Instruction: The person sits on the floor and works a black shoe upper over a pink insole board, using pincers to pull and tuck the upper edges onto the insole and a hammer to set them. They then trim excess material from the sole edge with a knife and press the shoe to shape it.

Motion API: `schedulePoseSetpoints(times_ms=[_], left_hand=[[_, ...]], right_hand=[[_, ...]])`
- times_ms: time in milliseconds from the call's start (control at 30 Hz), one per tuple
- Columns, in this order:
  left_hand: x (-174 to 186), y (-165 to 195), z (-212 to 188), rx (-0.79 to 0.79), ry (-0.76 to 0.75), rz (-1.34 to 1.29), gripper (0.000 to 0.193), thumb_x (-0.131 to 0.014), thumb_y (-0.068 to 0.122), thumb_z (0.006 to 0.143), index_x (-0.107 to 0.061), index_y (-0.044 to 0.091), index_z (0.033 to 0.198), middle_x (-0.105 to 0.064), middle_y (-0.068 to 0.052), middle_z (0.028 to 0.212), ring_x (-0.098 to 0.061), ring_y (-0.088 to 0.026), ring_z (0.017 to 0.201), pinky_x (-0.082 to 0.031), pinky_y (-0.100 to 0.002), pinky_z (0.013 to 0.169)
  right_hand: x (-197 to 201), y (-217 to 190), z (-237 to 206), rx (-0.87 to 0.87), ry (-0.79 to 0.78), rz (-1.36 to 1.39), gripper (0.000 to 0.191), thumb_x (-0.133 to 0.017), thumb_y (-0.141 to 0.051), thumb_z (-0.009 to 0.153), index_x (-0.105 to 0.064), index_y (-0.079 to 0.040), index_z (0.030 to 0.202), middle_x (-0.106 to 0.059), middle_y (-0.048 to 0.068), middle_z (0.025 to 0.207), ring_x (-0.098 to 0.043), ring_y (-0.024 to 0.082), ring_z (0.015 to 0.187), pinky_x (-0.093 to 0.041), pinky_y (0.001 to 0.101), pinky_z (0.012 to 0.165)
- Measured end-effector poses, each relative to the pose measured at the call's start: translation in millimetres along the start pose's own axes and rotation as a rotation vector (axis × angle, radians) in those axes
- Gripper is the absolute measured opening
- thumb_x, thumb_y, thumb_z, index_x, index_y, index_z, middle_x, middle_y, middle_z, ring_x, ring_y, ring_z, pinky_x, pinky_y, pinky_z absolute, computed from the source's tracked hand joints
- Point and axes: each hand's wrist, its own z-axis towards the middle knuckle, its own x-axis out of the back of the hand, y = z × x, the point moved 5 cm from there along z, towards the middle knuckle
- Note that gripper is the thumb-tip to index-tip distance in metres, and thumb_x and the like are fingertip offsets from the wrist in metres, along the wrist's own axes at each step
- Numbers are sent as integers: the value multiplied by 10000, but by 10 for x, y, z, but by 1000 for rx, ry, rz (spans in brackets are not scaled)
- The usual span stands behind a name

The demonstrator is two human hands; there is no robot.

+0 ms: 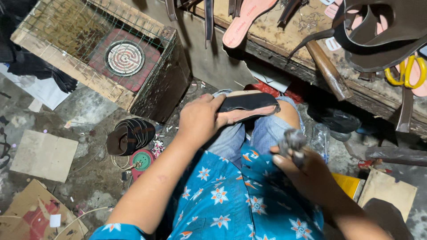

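- Nearest, the right hand [307, 171] pinches a small grey wad [292, 141], fingers closed on it; a loose pinch could drop it onto the littered floor [89, 178].
- Left hand [200, 118] grips a dark shoe sole [249, 106] over the knee, fingers wrapped on its near end; held only there, it may tilt or slip.
- Far right, a hammer [327, 66] overhangs the desk [275, 40] edge and could fall.

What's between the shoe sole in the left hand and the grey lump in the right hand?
In the head view, only the person's jeans-clad knee lies between the shoe sole, held in the left hand, and the grey lump, held in the right hand.
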Motion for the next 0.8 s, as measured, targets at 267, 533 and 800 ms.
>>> schedulePoseSetpoints(times_ms=[267, 533, 800], left_hand=[[133, 17, -59, -53, -138, -130, 610, -750, 370, 815, -620, 188, 1383, -733, -175, 931, -695, -421, 824, -540, -528, 709], [74, 196, -219, 53, -118, -51, 633, -738, 333, 827, -573, 167, 1415, -683, -175, 858, -687, -397, 728, -550, -498, 642], [33, 306, -228, 77, -161, 2, 641, -755, 338, 817, -580, 178, 1412, -694, -210, 891, -695, -395, 728, -557, -491, 635]], right_hand=[[-532, -187, 514, 105, -434, 269, 447, -629, -188, 923, -525, -20, 1324, -624, 52, 1045, -567, 133, 964, -479, 294, 885], [-544, -359, 679, 428, -117, -363, 679, -656, -213, 922, -375, 21, 1494, -518, 315, 1423, -498, 441, 1321, -388, 462, 1075], [-540, -436, 617, 462, 31, -619, 455, -652, -191, 893, -535, -33, 1304, -632, 236, 1204, -599, 433, 1130, -473, 497, 945]])
